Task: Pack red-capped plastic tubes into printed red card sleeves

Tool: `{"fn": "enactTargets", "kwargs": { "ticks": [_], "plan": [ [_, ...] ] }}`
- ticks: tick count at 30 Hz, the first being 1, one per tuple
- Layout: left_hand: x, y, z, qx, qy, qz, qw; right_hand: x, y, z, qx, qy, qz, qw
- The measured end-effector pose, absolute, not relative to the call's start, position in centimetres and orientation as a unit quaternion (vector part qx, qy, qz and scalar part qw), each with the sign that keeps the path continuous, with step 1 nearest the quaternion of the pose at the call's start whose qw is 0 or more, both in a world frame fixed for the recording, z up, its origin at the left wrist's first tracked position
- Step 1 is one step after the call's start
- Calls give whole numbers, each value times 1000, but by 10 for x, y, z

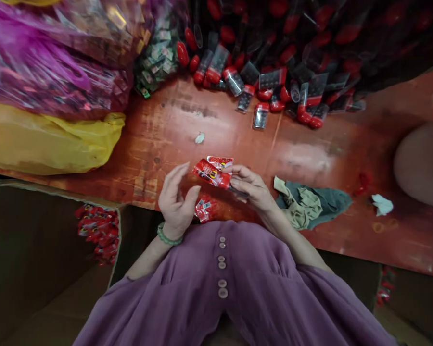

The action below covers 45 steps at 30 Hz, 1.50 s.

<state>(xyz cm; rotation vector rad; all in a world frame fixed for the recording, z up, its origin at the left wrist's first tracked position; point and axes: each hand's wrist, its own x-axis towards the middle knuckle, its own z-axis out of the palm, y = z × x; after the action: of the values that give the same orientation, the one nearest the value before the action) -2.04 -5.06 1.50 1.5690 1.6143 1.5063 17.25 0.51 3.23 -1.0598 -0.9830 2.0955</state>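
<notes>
My right hand [250,186] pinches a small red printed packet [212,174] between thumb and fingers, above the table near its front edge. A dark strip-like end pokes out under those fingers; I cannot make out what it is. Just to the left, my left hand [176,197], with a green bead bracelet at the wrist, is open, its thumb and fingers apart and nothing between them. Behind the held packet another red printed piece [221,162] shows in part. Several red-and-white packets [205,209] lie at the table edge against my clothing.
Red-capped clear containers [234,79] are heaped at the back. Plastic bags [54,139] stand at the left. A crumpled cloth [306,204] and a pale round tub [424,163] lie to the right. An open carton [54,240] with red packets [99,233] is below left.
</notes>
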Motion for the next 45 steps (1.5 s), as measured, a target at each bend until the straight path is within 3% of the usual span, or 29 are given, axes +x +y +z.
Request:
{"fn": "enactTargets", "kwargs": {
  "ticks": [9,15,17,24,29,33,45],
  "plan": [
    [0,-53,-15,482,603,565,291,179,6,28,-440,-386,748,314],
    [-11,-47,16,268,469,495,680,180,-2,38,-437,-459,716,293],
    [-8,-43,25,192,426,480,742,178,-4,39,-419,-493,710,279],
    [12,-40,30,87,479,518,703,174,-9,40,-413,-599,644,234],
    [17,-40,27,66,518,538,661,167,-12,31,-419,-716,509,229],
    [17,-36,27,63,498,521,690,164,-13,24,-414,-751,442,264],
    [20,-23,34,93,451,553,695,151,-11,23,-452,-689,423,377]
  ]
}}
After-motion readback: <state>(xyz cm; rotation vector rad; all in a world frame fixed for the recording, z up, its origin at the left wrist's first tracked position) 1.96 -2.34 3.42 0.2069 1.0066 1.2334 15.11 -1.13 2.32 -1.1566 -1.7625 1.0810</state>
